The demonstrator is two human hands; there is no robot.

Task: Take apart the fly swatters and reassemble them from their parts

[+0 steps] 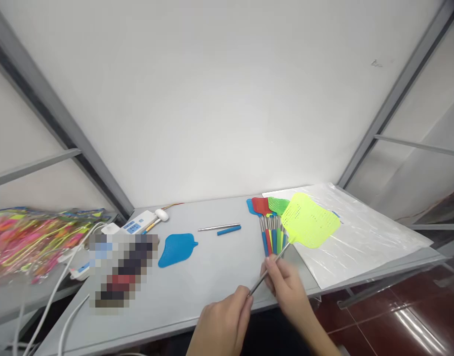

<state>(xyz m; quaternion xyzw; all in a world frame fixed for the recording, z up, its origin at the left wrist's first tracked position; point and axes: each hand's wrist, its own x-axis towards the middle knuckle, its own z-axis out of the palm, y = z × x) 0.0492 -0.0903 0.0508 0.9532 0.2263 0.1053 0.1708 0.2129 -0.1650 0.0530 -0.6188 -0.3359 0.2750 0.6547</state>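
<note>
A yellow fly swatter [310,222] with a thin metal rod slants up and to the right over the table's front. My left hand [223,319] is closed around the lower end of it, hiding the grip. Farther up the rod, the fingers of my right hand [288,284] pinch the metal below the head. Just behind my right hand lies a row of fly swatters [261,204] with blue, red and green heads and coloured grips. On the table to the left are a loose blue swatter head [178,248], a metal rod [218,227] and a blue grip [228,230].
White plastic sheeting [371,237] covers the table's right end. At left stand a power strip [136,223] with a white plug and a blurred-out patch [126,272]. White cables [60,291] hang there, beside a heap of plastic-wrapped colourful items [37,242]. A pale wall [234,99] rises behind.
</note>
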